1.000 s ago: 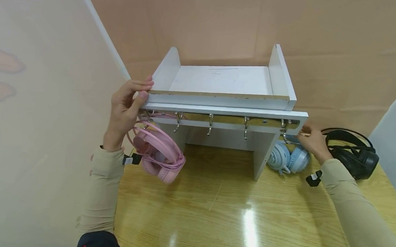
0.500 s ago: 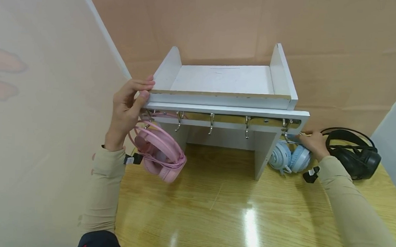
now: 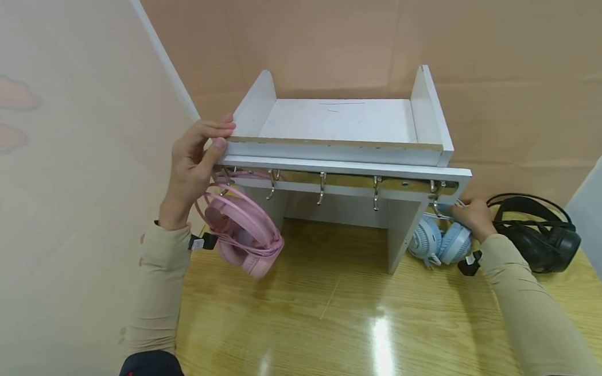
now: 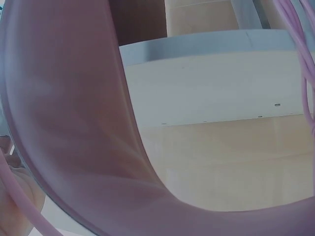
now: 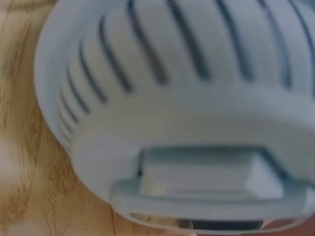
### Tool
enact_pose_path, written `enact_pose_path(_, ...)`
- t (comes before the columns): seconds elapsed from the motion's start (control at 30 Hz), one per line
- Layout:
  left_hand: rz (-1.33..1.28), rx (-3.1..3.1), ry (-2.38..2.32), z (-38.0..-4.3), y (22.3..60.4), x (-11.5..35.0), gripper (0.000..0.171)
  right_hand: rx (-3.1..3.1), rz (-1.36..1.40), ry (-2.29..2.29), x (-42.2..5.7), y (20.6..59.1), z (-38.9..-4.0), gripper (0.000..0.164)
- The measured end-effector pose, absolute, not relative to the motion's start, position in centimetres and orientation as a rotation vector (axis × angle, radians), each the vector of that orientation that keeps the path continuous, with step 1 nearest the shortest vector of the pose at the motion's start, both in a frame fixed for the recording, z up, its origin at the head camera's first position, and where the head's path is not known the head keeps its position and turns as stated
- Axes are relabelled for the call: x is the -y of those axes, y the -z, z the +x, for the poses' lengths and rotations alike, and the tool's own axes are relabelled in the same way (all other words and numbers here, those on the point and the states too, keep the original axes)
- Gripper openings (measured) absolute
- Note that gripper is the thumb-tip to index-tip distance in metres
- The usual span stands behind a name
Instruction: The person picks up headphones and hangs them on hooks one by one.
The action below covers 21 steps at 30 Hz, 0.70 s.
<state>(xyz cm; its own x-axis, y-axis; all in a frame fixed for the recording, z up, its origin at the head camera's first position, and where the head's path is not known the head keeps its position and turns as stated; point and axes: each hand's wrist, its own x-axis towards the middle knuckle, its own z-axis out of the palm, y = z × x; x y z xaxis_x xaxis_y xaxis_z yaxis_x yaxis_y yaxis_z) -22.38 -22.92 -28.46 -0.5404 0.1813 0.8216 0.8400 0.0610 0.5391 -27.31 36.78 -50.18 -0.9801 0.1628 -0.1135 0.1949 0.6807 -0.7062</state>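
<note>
My left hand [image 3: 188, 169] holds the left end of a white shelf [image 3: 334, 153], its fingers over the upper edge and its thumb on the front. Just below that hand, pink headphones [image 3: 262, 231] hang from the leftmost hooks; their pink headband [image 4: 64, 113] crosses the left wrist view. At the right end, my right hand [image 3: 477, 218] grips the top of light blue headphones [image 3: 424, 238], beneath the rightmost hook [image 3: 436, 203]. Its fingertips are partly hidden by the headband and rail. A blue earcup [image 5: 197, 118] fills the right wrist view.
Bare metal hooks [image 3: 321, 189] line the middle of the rail. Black headphones [image 3: 541, 243] lie on the wooden table [image 3: 323, 339] right of my right hand. A brown wall [image 3: 341, 35] stands behind the shelf, with pale panels at both sides.
My right hand has shifted slightly left and closer over the blue headphones' top. The left hand and pink headphones stay in place; the whole head view drifts a little.
</note>
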Motion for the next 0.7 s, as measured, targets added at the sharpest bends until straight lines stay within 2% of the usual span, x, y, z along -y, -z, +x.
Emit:
enact_pose_path(0.13, -1.021, 1.785, 1.526, -22.36, 28.42, 22.98, 0.019, -2.875, 0.305, 1.183, -36.8, 50.39, -27.49, 0.052)
enact_pose_path(0.4, -1.011, 1.807, 1.509, -22.08, 28.69, 23.22, 0.019, -2.83, 0.374, 1.189, -36.61, 50.25, -27.16, 0.054)
enact_pose_path(0.7, -1.027, 1.803, 1.517, -22.23, 28.71, 23.16, 0.02, -2.83, 0.288, 1.23, -37.28, 49.93, -26.92, 0.059)
